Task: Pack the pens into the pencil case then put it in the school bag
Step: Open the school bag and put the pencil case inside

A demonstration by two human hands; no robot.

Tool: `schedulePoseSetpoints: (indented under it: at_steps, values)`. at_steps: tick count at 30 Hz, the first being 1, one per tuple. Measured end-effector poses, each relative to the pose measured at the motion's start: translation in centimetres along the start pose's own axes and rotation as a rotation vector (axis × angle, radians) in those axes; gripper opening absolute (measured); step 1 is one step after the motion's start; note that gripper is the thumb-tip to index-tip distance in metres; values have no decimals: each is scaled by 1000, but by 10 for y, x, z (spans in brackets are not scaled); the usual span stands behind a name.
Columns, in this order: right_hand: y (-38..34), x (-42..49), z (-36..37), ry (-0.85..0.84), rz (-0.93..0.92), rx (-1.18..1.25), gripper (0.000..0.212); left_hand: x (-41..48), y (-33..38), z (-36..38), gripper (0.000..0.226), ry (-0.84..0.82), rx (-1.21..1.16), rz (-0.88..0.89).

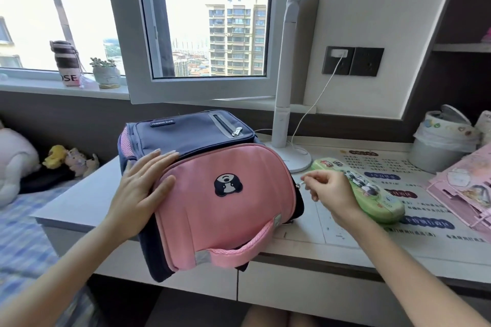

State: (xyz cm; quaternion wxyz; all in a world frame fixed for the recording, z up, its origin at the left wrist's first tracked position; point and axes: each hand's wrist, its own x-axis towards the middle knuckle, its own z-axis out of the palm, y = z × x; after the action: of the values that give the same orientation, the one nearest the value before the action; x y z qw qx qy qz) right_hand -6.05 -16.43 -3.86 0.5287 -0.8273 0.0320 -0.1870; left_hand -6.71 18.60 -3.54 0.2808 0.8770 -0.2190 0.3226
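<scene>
A pink and navy school bag (212, 194) lies on its back on the near left part of the desk (332, 236), its near end hanging slightly over the desk edge. Its big front flap is pink with a small black-and-white dog-face patch in the middle; the far section is navy with a short grey zip pocket and a small label. A pink webbing handle (239, 244) with grey reflective ends arches across the near end.

The left hand (143, 188) lies flat on the bag's left side, fingers spread and straight, across the seam where pink meets navy. The right hand (329, 191) sits just beside the bag's right edge, thumb and forefinger pinched on what looks like a small metal zipper pull (301, 185), though it is too small to be sure; the other fingers are curled in.

The green pencil case (372, 194) lies closed on the desk just right of the bag, partly behind the right hand, long and rounded, with a cartoon print on its lid. A white desk lamp (287, 114) stands on the far side of it.
</scene>
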Motion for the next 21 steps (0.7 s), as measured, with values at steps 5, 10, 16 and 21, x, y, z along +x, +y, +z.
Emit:
schedulePoseSetpoints:
  at_steps: [5,10,16,21]
  values:
    - [-41,50,18,42,-39,-190,28,3,-3,12,62,28,-132,-32]
    - [-92,90,60,33,-460,-687,35,17,10,39,51,142,-182,-131]
    - [-86,139,75,74,-337,-596,31,37,21,71,57,175,-157,-206]
    - [-100,147,114,55,-337,-448,33,42,14,81,55,149,-255,-168]
